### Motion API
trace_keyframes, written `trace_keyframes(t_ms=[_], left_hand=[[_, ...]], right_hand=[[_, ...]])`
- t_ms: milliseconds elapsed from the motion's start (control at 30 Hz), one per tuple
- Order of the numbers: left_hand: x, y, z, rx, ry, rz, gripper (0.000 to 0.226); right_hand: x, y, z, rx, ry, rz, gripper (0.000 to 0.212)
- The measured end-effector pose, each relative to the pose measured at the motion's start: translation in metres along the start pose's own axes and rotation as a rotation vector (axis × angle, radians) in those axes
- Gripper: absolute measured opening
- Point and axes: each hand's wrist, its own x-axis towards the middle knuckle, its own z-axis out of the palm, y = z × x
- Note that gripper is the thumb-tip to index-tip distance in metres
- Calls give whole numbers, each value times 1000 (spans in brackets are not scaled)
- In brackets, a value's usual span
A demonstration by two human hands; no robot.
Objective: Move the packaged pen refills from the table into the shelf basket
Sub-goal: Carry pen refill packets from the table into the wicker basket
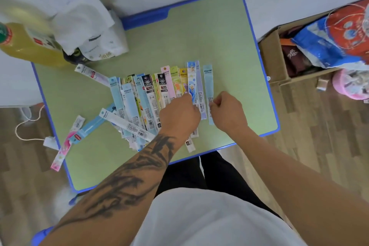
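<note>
The right hand [227, 111] pinches the lower part of a light blue refill pack [208, 86], whose long axis runs up the frame; the left hand [180, 113] grips the neighbouring packs [191, 80] on the bench [229, 46].

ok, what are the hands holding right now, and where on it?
The right hand pinches the light blue refill pack on its lower part, near the barcode. The left hand grips the cartoon-printed pack at its lower half.

Both forearms are stretched forward, the left one tattooed. The left hand [180, 114] is held knuckles up with fingers curled downward. Just beside it, the right hand [227, 110] is closed, fingertips pinched together.
</note>
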Motion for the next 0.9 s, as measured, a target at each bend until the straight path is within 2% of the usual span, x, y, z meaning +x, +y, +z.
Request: trace_keyframes(t_ms=[233, 367, 467, 733, 900], left_hand=[[-20, 8, -10, -159, 80, 92, 13], [-24, 19, -8, -327, 50, 200, 17], [-33, 35, -11, -406, -13, 239, 23], [-84, 113, 0, -488, -87, 436, 31], [-134, 178, 26, -576, -180, 457, 41]], right_hand=[[-23, 13, -12, 386, 88, 81, 19], [-47, 18, -29, 594, 156, 88, 25], [-66, 30, -50, 655, 178, 73, 24], [-127, 104, -124, 867, 276, 64, 20], [-171, 166, -162, 979, 335, 5, 16]])
